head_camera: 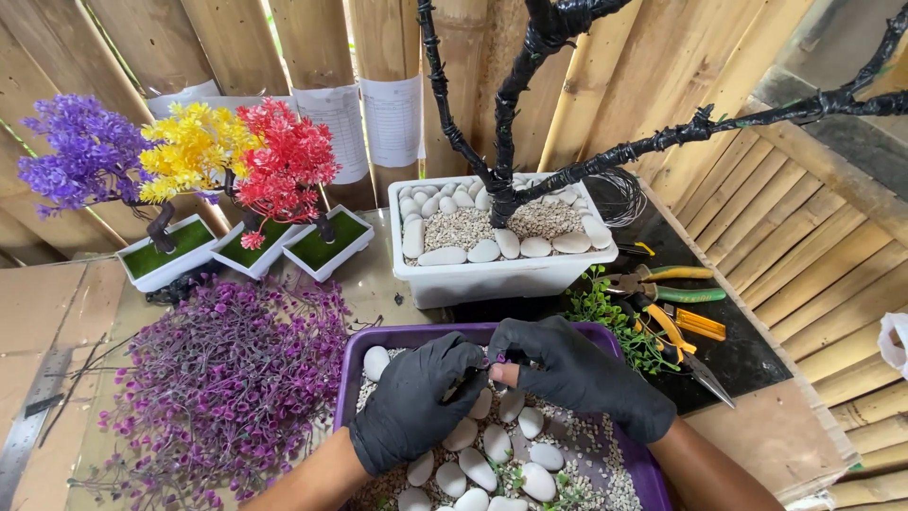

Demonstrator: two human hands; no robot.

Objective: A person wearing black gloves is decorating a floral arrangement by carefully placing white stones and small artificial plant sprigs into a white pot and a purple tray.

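Over the purple plastic tray [348, 374] at the near edge of the bench, both hands in black gloves come together. The left hand [411, 402] and the right hand [577, 374] meet at their fingertips, and the fingers [478, 364] are closed narrowly around a small purple sprig piece [498, 360]. This piece is mostly hidden, so I cannot tell its exact shape. A bare fingertip shows through the right glove just at the pinch, probably because it gives a finer touch.

Under the hands the tray holds fine grey gravel with smooth white oval pebbles [473, 466] on top, so any small part that falls stays inside the tray. To the left lies a loose heap of purple artificial foliage [227, 378], near enough for picking. Behind the tray stands a white rectangular planter [492, 279] filled with the same gravel and pebbles, which seem to hold the black tape-wrapped bare tree trunk [506, 123] upright. Its branches have no leaves.

On the left at the back, three small finished trees stand in white pots: purple [80, 156], yellow [189, 147] and red [284, 161]. To the right, on a dark mat, lie yellow-handled pliers and cutters [676, 322] beside a green plastic sprig [601, 308].
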